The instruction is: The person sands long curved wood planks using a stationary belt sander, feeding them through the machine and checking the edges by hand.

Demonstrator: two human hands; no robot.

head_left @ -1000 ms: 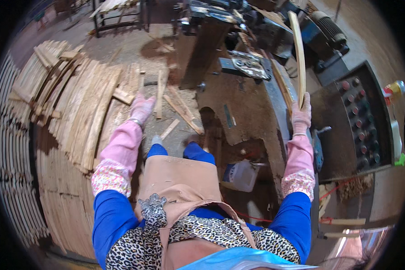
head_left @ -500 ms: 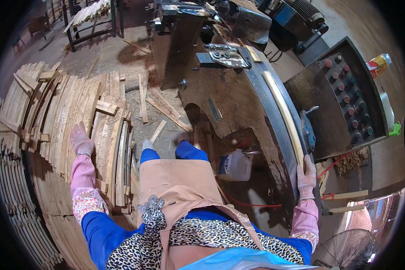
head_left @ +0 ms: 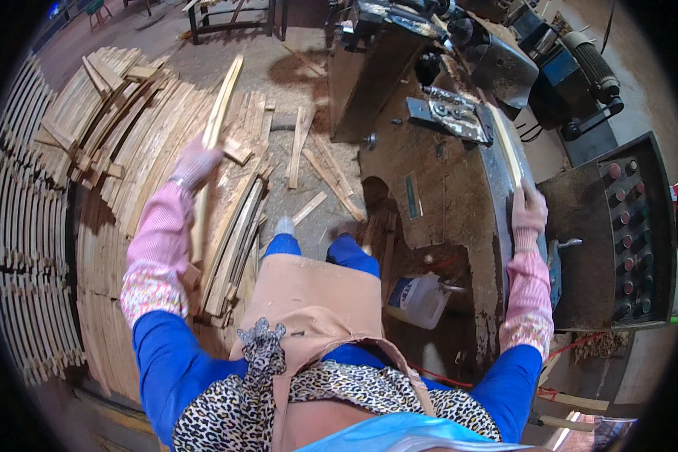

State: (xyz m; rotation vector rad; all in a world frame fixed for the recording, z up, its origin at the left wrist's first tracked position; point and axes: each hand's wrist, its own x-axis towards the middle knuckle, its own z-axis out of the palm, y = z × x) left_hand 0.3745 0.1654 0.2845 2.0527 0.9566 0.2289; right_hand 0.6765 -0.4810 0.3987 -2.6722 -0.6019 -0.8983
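My gloved left hand (head_left: pixel 196 163) is closed around a long pale wooden strip (head_left: pixel 223 104), lifted above a stack of planks (head_left: pixel 149 162). The strip's far end points away from me, and its near part runs down beside my forearm. On the right, my gloved right hand (head_left: pixel 529 209) grips the near end of another wooden strip (head_left: pixel 508 151), which lies along the metal machine table (head_left: pixel 496 200). That strip's far end reaches toward the machine head (head_left: pixel 493 60). A metal guide plate (head_left: pixel 452 114) sits left of it.
A control panel (head_left: pixel 614 226) with several buttons stands right of the table. Wood offcuts (head_left: pixel 328 177) litter the floor between stack and machine. A white plastic jug (head_left: pixel 422 300) stands under the machine. More stacked strips (head_left: pixel 30 226) rise at the far left.
My left hand has picked up a wooden strip from the stack. My right hand has pushed the other strip farther along the table. The view has shifted left.
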